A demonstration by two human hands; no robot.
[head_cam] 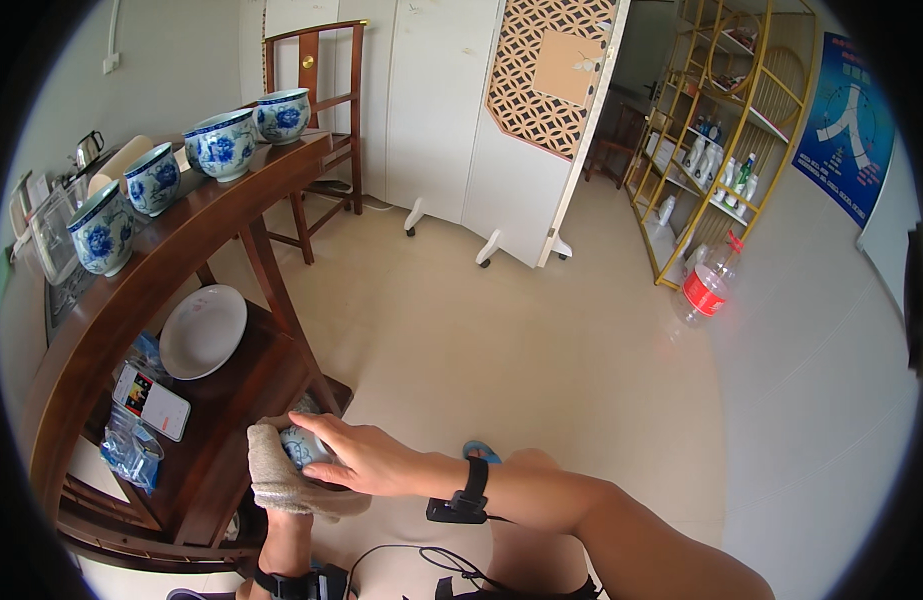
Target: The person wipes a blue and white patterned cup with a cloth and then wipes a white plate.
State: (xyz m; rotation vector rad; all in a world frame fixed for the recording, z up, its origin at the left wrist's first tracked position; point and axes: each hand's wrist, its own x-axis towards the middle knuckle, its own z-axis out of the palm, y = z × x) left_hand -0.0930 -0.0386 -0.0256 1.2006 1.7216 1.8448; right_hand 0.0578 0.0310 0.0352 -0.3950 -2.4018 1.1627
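Observation:
A blue-and-white porcelain cup (304, 448) lies between my hands, low in front of me. My right hand (356, 454) grips it from the right, thumb and fingers spread around its side. A beige towel (270, 465) wraps the cup's left side and covers most of my left hand (289, 517), whose fingers are hidden under the cloth. Four similar cups stand in a row on the dark wooden tabletop's edge: a near one (101, 232), a second (153, 180), a wider one (221, 146) and a far one (283, 116).
On the lower wooden shelf (244, 390) are a white plate (204, 331), a smartphone (152, 401) and a clear plastic bag (131, 450). A wooden chair (311, 150) stands beyond the table. A large plastic bottle (707, 289) stands by the gold-framed rack (656, 262). A thin cable (446, 555) hangs near my legs.

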